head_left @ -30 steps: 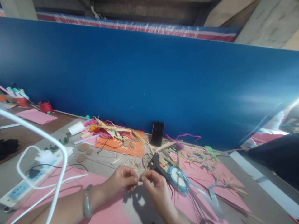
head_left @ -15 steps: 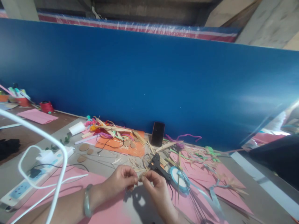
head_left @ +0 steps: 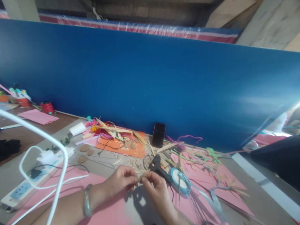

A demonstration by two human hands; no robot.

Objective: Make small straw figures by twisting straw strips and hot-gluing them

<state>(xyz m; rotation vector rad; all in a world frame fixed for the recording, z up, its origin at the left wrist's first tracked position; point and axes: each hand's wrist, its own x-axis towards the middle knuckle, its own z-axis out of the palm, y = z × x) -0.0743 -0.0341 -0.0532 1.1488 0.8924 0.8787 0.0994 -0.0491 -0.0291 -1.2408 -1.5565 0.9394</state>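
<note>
My left hand [head_left: 123,180], with a pale green bangle [head_left: 87,201] at its wrist, is closed with thumb and fingertips together. Facing it, my right hand [head_left: 156,187] pinches a small tan piece [head_left: 141,177], too small to make out clearly. The fingertips of both hands meet around this piece, above the grey table. Just behind my right hand lies a black glue gun [head_left: 159,167], beside a roll of light blue ribbon [head_left: 179,181].
A dark phone [head_left: 158,135] leans against the blue partition [head_left: 145,78]. Dried strips cover orange paper [head_left: 138,151]. A white power strip [head_left: 23,192] and looping white cable [head_left: 62,168] occupy the left. Pink paper [head_left: 231,175] with stems lies right.
</note>
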